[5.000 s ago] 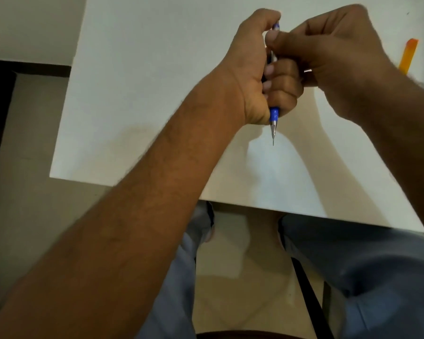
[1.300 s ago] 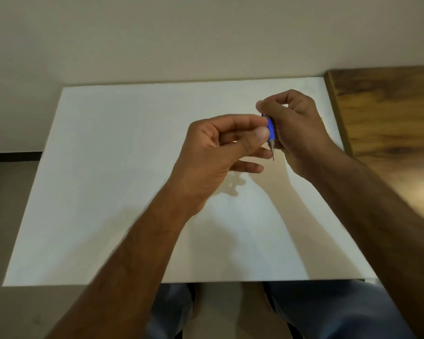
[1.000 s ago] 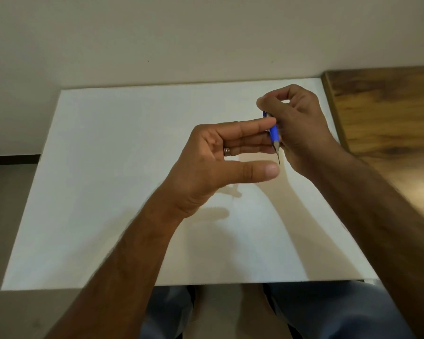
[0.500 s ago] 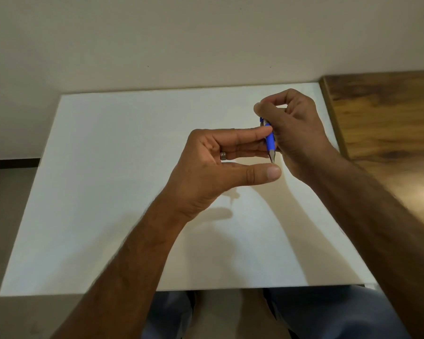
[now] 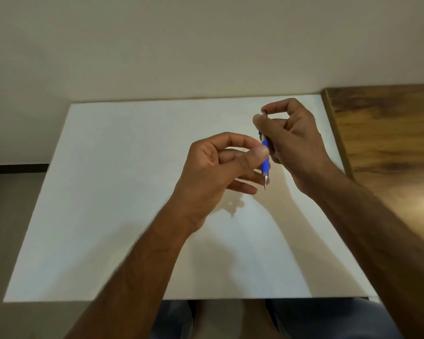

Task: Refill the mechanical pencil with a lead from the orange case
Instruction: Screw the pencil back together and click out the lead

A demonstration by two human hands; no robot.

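Note:
The blue mechanical pencil stands nearly upright above the white board, its metal tip pointing down toward me. My right hand grips its upper part, thumb and forefinger pinched at the top end. My left hand is just left of the pencil, fingers curled, with the thumb tip touching the blue barrel; whether it grips the barrel is unclear. The orange lead case is not visible; it may be hidden behind my right hand.
A brown wooden tabletop adjoins the board on the right. A plain wall rises behind the board. My legs show below the board's near edge.
My left hand has gone from spread flat with the thumb below the tip to curled, thumb now against the barrel. My right hand lifted slightly, showing more of the pencil.

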